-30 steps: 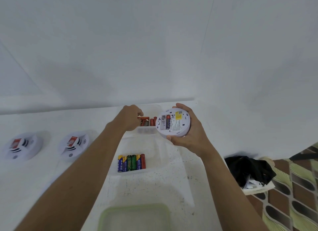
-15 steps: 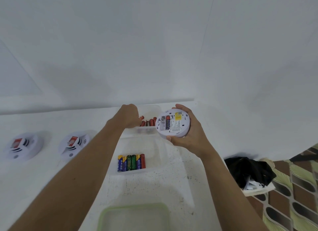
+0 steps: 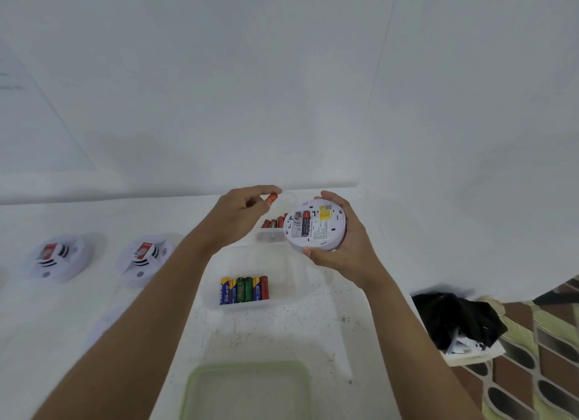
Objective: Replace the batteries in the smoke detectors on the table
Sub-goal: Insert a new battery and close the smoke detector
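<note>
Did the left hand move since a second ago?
Yes. The left hand has lifted up out of the far battery tray, now holding a red battery above it.

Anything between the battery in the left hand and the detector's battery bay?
Nothing visible. The red battery in the left hand has open air across to the smoke detector, held back-up in the right hand.

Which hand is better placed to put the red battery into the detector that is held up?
The left hand. It already pinches the red battery just beside the smoke detector, whose open back faces the camera. The right hand is busy holding the detector, so it cannot insert anything.
</note>
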A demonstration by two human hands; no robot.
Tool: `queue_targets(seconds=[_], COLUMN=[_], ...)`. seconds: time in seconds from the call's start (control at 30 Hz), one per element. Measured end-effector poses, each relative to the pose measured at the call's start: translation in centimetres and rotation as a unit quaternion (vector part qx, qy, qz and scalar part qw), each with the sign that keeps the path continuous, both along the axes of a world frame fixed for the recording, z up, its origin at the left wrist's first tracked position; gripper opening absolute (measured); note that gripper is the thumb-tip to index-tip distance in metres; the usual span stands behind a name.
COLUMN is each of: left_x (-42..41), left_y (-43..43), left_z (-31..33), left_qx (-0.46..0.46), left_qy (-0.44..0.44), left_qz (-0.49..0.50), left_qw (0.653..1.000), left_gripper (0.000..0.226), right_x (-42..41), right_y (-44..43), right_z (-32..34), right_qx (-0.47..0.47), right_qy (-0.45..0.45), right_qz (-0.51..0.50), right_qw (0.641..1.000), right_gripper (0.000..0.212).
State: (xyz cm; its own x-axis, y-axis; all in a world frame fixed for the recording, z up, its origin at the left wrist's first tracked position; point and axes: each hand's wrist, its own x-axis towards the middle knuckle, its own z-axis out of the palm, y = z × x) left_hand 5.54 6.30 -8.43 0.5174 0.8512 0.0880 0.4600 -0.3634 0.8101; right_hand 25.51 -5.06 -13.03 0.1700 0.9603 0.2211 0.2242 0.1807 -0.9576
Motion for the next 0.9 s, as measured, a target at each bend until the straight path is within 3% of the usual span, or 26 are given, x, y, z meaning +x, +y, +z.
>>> queue_targets(seconds=[0.2,0.37,0.63,0.8,0.9], left_x=[-1.2,-1.9,-4.4,-6.7,-7.9], left_y=[-3.2,-4.7,-6.1,-7.0,-8.3], left_z=[1.0,1.8,0.8,0.5,0.3], left_qx=[0.01,-0.031,-0.077,-0.063,-0.152], left_qy=[0.008,-0.053,-0.09,-0.03,-0.11], left_qz=[-0.065,-0.075,-0.083,-0.059,-0.065], left_qw=[0.998,0.995,0.989,0.996,0.98], left_gripper=[0.022,0.013,0.031,0.035,0.034], right_x=[-1.1,-2.4,-4.8,-6.8,-8.1], right_y=[-0.6,-1.2,-2.3,-3.2,-3.5], right_z=[0.4,0.7,1.4,1.8,1.8], right_qx=[0.008,0.008,0.005,0.003,0.0], right_qy=[-0.001,0.004,0.014,0.017,0.023], right_qz=[0.002,0.012,0.019,0.023,0.029], right_qw=[1.0,1.0,1.0,1.0,0.999], right_gripper=[0.088,0.088,0.089,0.092,0.09])
